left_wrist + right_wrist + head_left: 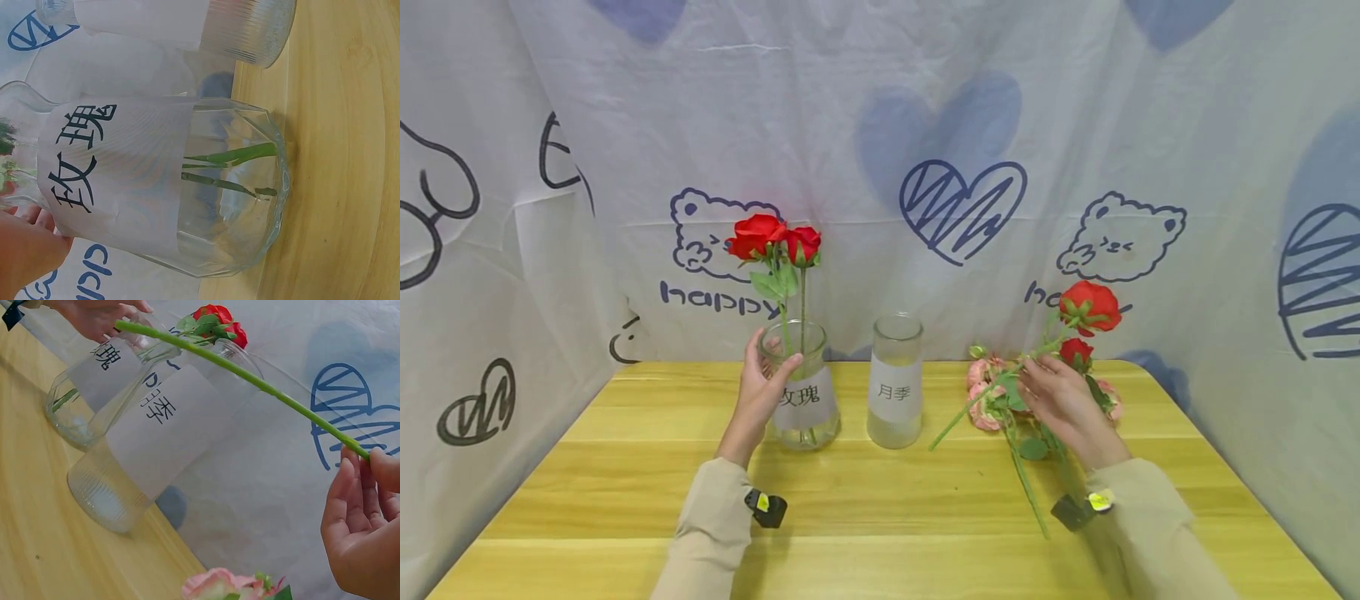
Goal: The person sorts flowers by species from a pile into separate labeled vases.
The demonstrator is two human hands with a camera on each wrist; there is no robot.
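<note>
My left hand [758, 400] grips the neck of a clear glass vase [826, 432] with a white label reading 玫瑰. Two red roses [757, 236] stand in it, their green stem ends [231, 153] visible through the glass. Over on the right, my right hand [1063, 406] pinches the green stem [269, 394] of a red rose [1090, 307]. That stem slants down to the left, its bloom up and to the right. Below and behind this hand lie another red rose [1077, 353] and several pink flowers [987, 408], partly hidden by it.
Between the hands stands a narrower ribbed glass vase [894, 427] labelled 月季, with no flowers in it. A wooden table [865, 517] carries everything. Behind it hangs a pale curtain [835, 108] printed with hearts and bears. Loose green stems [1028, 492] reach toward the table's front.
</note>
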